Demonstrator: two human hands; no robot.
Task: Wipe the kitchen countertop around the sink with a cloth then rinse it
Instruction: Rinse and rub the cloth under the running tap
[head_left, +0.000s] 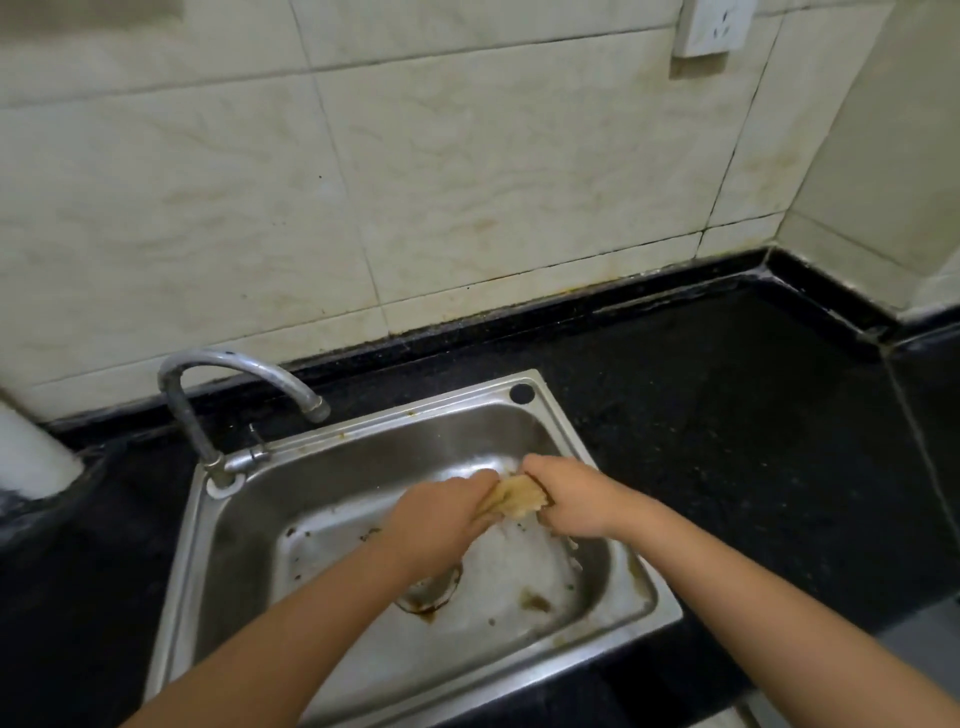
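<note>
cloth (511, 498) is clamped between left hand (436, 519) and right hand (571, 501) fingers, curled tight, above sink (644, 603).

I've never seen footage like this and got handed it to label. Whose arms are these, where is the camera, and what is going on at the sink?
There is no machine here: a person wears a camera on the head, looking down at their own arms. The left hand and the right hand both grip a yellowish cloth, bunched between them over the steel sink. The curved tap stands at the sink's back left; no running water is visible. Around it lies a black countertop, with tiled wall behind.
</note>
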